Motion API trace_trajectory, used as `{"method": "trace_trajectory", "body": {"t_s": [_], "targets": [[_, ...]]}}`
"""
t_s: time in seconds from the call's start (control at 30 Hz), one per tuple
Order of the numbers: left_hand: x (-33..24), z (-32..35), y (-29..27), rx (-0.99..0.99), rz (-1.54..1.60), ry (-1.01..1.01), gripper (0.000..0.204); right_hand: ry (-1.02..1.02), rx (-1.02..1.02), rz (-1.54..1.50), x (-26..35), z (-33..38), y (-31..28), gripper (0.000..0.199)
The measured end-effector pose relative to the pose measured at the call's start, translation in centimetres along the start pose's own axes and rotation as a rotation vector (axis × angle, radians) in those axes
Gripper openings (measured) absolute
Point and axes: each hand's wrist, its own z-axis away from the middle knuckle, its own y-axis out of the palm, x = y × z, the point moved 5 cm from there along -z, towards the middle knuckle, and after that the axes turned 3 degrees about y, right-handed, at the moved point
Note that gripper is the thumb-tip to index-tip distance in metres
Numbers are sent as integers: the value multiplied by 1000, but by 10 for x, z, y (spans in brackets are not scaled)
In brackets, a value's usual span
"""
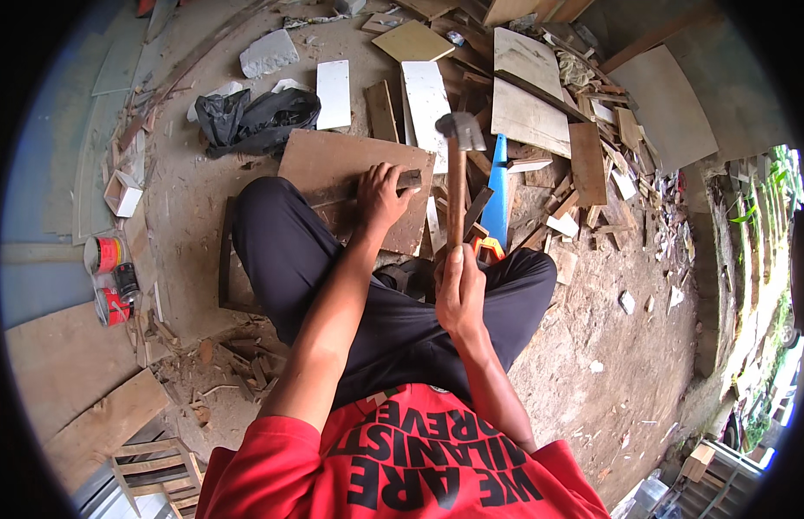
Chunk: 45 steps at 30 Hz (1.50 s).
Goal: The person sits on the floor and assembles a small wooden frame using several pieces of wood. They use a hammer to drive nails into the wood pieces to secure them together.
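In my right hand (461, 292) is a hammer (456, 190), its wooden handle upright and its metal head raised well above the board. My left hand (383, 197) is closed over a narrow dark wooden strip (409, 179), pressing it down on a brown wooden board (324, 154). This board lies in front of my crossed legs, and the strip runs across it. A blue handsaw (498, 195) with an orange handle rests just right of the hammer. No nail can be made out; my fingers hide part of the strip.
Behind the board are a black plastic bag (255, 118), a grey stone block (269, 54) and white panels (334, 93). Wood offcuts (565, 203) pile up on the right. Red cans (113, 306) stand at the left, near a small wooden rack (155, 471).
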Motion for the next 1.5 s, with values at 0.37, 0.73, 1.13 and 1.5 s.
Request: {"method": "trace_trajectory", "body": {"t_s": [0.37,0.73,1.13,1.5], "targets": [[-1,-1,4,10,-12,-3,45,222,85,170,-37,-3,-2,43],[-2,-2,1,8,-9,-6,46,173,73,104,-31,-1,-1,44],[-2,-2,2,27,-16,27,44,309,67,99,-52,-1,-4,46],[-4,-3,5,-18,-21,50,45,166,84,165,-47,-19,-5,46]]}}
